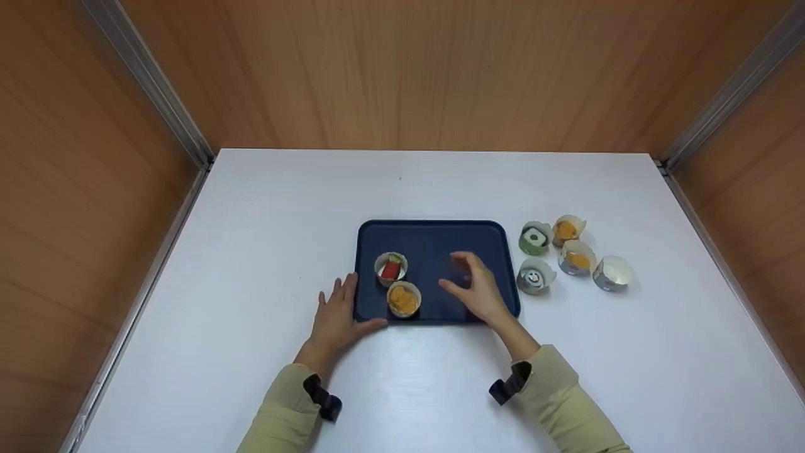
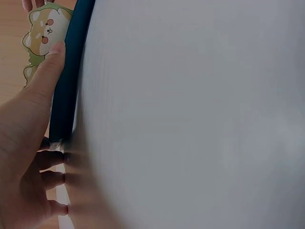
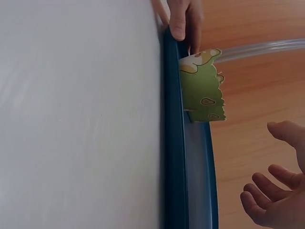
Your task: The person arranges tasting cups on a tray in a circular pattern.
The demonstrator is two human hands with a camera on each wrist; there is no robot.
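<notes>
A dark blue tray lies on the white table. My left hand rests at its front left corner, fingers spread along the left side and thumb at the front edge. Two paper-cupped cupcakes stand in the tray's left half: a strawberry-topped cupcake and, in front of it, an orange-topped cupcake. In the left wrist view a cartoon-animal paper cup shows behind the tray rim. My right hand hovers over the tray's right half, fingers curved and apart, holding nothing.
Right of the tray stand several more cupcakes: a green-cupped one, two with orange tops, one with a round face-like top and a white-topped one. Wooden panels enclose the table at the back and sides.
</notes>
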